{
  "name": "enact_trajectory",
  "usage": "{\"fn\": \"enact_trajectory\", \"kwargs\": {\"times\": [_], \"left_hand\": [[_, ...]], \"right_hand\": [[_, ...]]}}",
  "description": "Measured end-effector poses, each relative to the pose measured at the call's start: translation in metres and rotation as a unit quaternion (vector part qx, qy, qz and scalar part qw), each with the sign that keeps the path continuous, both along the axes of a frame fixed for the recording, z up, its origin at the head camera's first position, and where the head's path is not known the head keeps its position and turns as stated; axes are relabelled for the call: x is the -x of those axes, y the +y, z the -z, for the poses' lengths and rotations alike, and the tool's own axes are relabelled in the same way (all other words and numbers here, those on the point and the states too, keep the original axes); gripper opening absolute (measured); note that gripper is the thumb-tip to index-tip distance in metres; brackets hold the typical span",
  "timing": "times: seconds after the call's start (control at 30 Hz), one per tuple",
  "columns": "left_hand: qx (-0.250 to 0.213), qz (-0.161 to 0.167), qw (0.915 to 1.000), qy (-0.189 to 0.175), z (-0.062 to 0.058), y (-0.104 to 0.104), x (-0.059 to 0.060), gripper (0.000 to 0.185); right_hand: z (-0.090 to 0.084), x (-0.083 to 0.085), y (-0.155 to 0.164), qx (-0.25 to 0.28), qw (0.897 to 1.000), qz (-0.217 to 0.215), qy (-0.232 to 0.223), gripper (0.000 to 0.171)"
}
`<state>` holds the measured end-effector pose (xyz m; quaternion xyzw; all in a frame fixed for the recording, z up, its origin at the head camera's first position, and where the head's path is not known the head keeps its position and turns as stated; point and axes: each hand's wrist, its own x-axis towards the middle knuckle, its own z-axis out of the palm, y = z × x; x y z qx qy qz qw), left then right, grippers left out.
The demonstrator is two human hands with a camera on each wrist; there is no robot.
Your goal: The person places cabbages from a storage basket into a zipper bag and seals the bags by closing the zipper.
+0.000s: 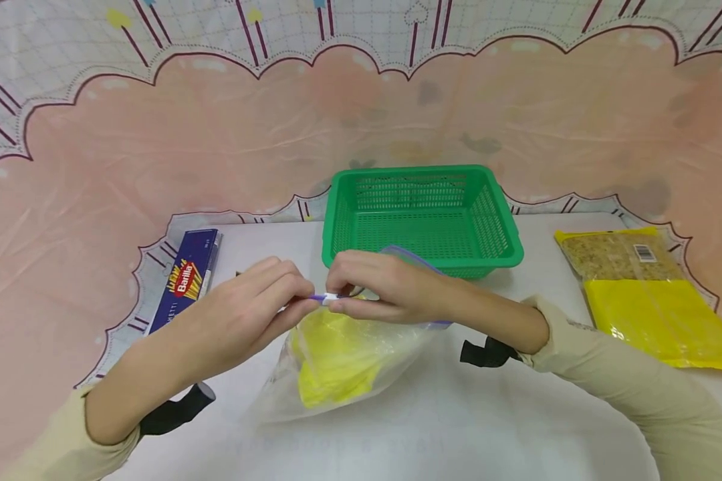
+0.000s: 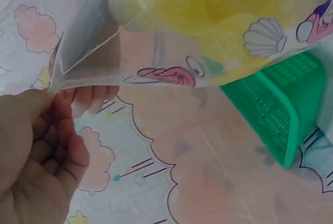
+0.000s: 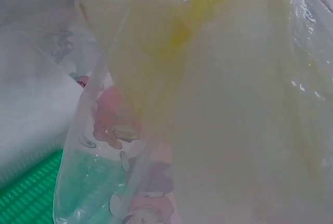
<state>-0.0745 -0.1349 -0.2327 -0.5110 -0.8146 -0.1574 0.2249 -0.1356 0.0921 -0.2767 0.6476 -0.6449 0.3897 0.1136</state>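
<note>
Far left on the white surface (image 1: pixel 397 427) lies a blue pasta box (image 1: pixel 185 277), flat and well apart from the action. Next comes the left hand (image 1: pixel 249 314), fingers (image 1: pixel 289 294) curled and pinching the purple-and-white slider at the top edge of a clear plastic bag (image 1: pixel 337 361); the left wrist view shows that same hand (image 2: pixel 36 156) gripping the bag (image 2: pixel 171 31) by a corner. The bag sits in the middle of the surface, just in front of the green basket (image 1: pixel 424 217), with something yellow (image 1: pixel 333 357) inside. The right hand (image 1: pixel 391 290) meets the left at the slider, fingers curled round the bag's top edge. In the right wrist view the bag (image 3: pixel 208 104) fills nearly everything. Far right lies a yellow packet (image 1: pixel 644 294), flat, near the surface's edge.
</note>
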Motion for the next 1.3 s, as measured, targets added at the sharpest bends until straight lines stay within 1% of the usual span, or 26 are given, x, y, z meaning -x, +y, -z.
{"fn": "enact_trajectory", "kwargs": {"times": [0.17, 0.23, 0.27, 0.37, 0.43, 0.53, 0.63, 0.73, 0.83, 0.9, 1.03, 1.13, 1.23, 1.3], "left_hand": [[0.056, -0.022, 0.9982, -0.001, -0.006, -0.002, -0.003, 0.037], [0.069, -0.026, 0.9973, 0.005, -0.006, -0.001, -0.004, 0.037], [0.068, -0.023, 0.9973, 0.012, -0.006, 0.001, -0.004, 0.037], [0.05, -0.004, 0.9981, 0.035, -0.005, 0.005, -0.003, 0.036], [0.03, 0.018, 0.9981, 0.051, -0.005, 0.008, -0.003, 0.035], [0.003, 0.056, 0.9965, 0.063, -0.006, 0.013, -0.004, 0.031], [-0.015, 0.086, 0.9931, 0.078, -0.006, 0.014, -0.004, 0.028], [-0.024, 0.087, 0.9925, 0.083, -0.004, 0.008, -0.005, 0.027], [-0.029, 0.072, 0.9939, 0.078, -0.001, -0.001, -0.007, 0.029], [-0.03, 0.061, 0.995, 0.073, 0.0, -0.006, -0.008, 0.03], [-0.029, 0.05, 0.9953, 0.077, 0.001, -0.011, -0.011, 0.03], [-0.031, 0.045, 0.9949, 0.085, 0.0, -0.013, -0.014, 0.03], [-0.029, 0.042, 0.9946, 0.09, -0.002, -0.015, -0.018, 0.031], [-0.038, 0.041, 0.9932, 0.102, -0.003, -0.016, -0.021, 0.031]], "right_hand": [[0.002, 0.0, 0.0, -0.003, 1.0, 0.003, 0.009, 0.02], [0.002, -0.001, 0.0, -0.002, 1.0, 0.012, 0.018, 0.02], [0.003, -0.001, 0.0, -0.002, 1.0, 0.016, 0.025, 0.02], [0.002, -0.003, -0.001, -0.007, 0.998, 0.029, 0.05, 0.019], [0.0, -0.006, -0.001, -0.012, 0.997, 0.029, 0.071, 0.017], [-0.004, -0.01, -0.001, -0.012, 0.995, 0.015, 0.094, 0.018], [-0.005, -0.011, 0.0, -0.01, 0.994, -0.002, 0.106, 0.011], [-0.003, -0.011, 0.005, -0.014, 0.994, 0.001, 0.11, 0.011], [0.001, -0.008, 0.013, -0.02, 0.993, 0.021, 0.118, 0.013], [0.003, -0.007, 0.017, -0.024, 0.99, 0.045, 0.131, 0.012], [0.007, -0.008, 0.022, -0.04, 0.979, 0.111, 0.166, 0.012], [0.01, -0.013, 0.026, -0.044, 0.971, 0.153, 0.18, 0.015], [0.013, -0.017, 0.029, -0.041, 0.968, 0.173, 0.179, 0.019], [0.016, -0.019, 0.031, -0.034, 0.968, 0.178, 0.173, 0.022]]}}
